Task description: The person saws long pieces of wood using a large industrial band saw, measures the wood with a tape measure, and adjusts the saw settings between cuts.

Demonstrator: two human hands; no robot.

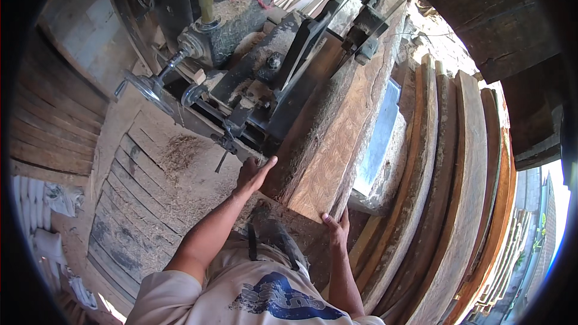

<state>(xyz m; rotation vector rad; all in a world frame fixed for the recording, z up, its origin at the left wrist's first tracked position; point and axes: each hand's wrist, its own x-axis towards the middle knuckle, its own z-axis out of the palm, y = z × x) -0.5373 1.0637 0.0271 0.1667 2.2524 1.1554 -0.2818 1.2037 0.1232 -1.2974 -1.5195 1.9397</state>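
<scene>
A thick wooden slab (328, 156) with bark along its edges and a grained, rough-cut face lies on the bandsaw's bed, and its far part runs under the dark blade guide (366, 27). My left hand (254, 174) holds the near left corner, thumb along the edge and fingers partly hidden. At the near right corner, my right hand (337, 225) grips the slab with the thumb on top and fingers down the side. The black fence (310, 39) stands along the slab's left side.
Left of the fence are a metal handwheel (147, 90) and sawdust-covered machine parts. Several long boards (457, 174) stand close on my right. A bright metal plate (379, 138) lies beside the slab. Sawdust (180, 150) covers the floor and slats at left.
</scene>
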